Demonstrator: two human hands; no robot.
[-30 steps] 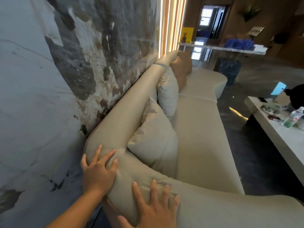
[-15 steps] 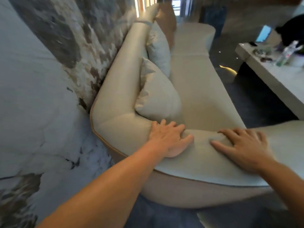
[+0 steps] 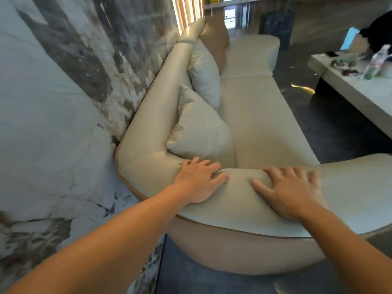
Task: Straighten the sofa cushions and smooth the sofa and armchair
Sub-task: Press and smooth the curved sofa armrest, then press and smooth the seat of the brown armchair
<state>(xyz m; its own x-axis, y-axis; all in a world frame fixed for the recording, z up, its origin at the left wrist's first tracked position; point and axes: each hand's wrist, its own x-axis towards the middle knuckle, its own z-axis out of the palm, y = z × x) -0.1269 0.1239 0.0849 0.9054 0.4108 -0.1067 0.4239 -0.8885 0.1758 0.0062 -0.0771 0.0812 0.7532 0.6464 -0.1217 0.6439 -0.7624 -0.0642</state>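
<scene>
A long cream sofa [image 3: 261,115] runs away from me along the marble wall. I stand behind its near curved armrest [image 3: 239,200]. My left hand [image 3: 199,181] lies flat on the armrest top, fingers spread, close to the nearest cream cushion [image 3: 201,132]. My right hand [image 3: 290,192] presses flat on the armrest further right, slightly blurred. A second cream cushion [image 3: 204,73] leans on the backrest beyond the first, and a tan cushion [image 3: 216,39] stands at the far end. Neither hand holds anything.
A marble wall [image 3: 63,102] stands tight against the sofa's left side. A low white table [image 3: 356,90] at the right carries a plastic bottle [image 3: 375,62] and small items. Dark floor [image 3: 331,132] lies between sofa and table.
My hands slid from the backrest corner rightward onto the armrest top. Since half a second ago they have barely shifted, while the view tilted up a little.
</scene>
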